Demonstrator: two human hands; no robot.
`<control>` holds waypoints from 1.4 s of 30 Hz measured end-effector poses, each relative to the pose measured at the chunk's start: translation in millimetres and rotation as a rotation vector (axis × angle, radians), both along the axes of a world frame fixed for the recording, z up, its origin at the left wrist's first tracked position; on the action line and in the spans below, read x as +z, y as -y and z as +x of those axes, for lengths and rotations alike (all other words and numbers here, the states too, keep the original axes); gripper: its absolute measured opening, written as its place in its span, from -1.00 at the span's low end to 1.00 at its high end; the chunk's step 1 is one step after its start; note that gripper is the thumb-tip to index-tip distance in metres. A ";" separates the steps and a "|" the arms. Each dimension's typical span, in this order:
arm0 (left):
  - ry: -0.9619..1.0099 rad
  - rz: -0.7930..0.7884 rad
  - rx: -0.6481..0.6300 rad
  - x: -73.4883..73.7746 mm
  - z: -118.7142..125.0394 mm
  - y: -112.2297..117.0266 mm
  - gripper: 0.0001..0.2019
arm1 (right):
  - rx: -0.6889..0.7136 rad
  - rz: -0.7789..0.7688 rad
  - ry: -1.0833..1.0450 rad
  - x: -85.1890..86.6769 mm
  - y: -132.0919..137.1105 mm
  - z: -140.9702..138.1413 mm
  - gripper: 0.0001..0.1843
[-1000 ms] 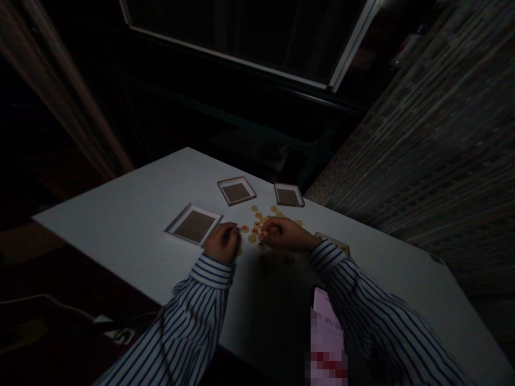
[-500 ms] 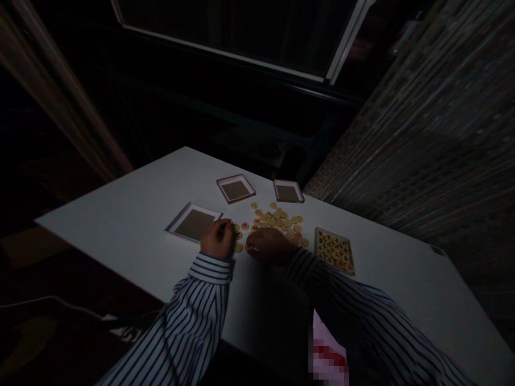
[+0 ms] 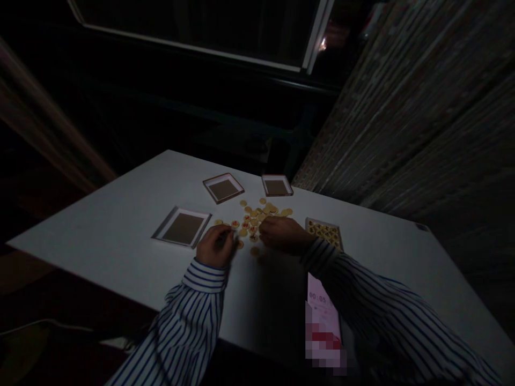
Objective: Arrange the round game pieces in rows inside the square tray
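Several small round yellow game pieces (image 3: pixel 257 214) with red marks lie scattered on a white table (image 3: pixel 120 236). My left hand (image 3: pixel 215 247) rests at the left edge of the pile, fingers curled closed over something I cannot make out. My right hand (image 3: pixel 281 235) lies on the near right side of the pile, fingers bent down onto the pieces; what it holds is hidden. Both arms wear striped sleeves. The scene is very dark.
Three shallow square trays stand around the pile: one at the left (image 3: pixel 182 227), one behind (image 3: pixel 223 187), one at the back right (image 3: pixel 277 185). A tray filled with pieces (image 3: pixel 324 231) sits to the right. A pink device with a timer (image 3: pixel 322 316) lies near me. A brick wall rises on the right.
My right hand moved back from the near edge of the pile to its right side. The left hand stayed curled beside the pile. The camera view shifted leftward.
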State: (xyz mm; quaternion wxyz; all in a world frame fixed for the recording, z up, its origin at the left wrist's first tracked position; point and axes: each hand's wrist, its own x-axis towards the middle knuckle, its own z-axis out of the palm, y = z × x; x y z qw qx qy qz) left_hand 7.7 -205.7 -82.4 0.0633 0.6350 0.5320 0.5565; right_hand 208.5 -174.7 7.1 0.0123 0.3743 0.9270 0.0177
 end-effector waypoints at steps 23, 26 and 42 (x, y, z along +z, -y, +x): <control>-0.766 0.058 -0.410 -9.0 40.9 17.9 -0.82 | -0.027 -0.074 -0.453 -12.6 -3.1 61.6 -0.70; -0.784 0.059 -0.425 -7.5 41.9 16.6 -0.81 | -0.041 -0.076 -0.479 -3.8 -6.4 60.8 -0.71; -0.446 -0.088 -0.462 8.1 41.4 11.5 -0.76 | -0.117 -0.105 -0.555 -2.8 -13.8 60.2 -0.72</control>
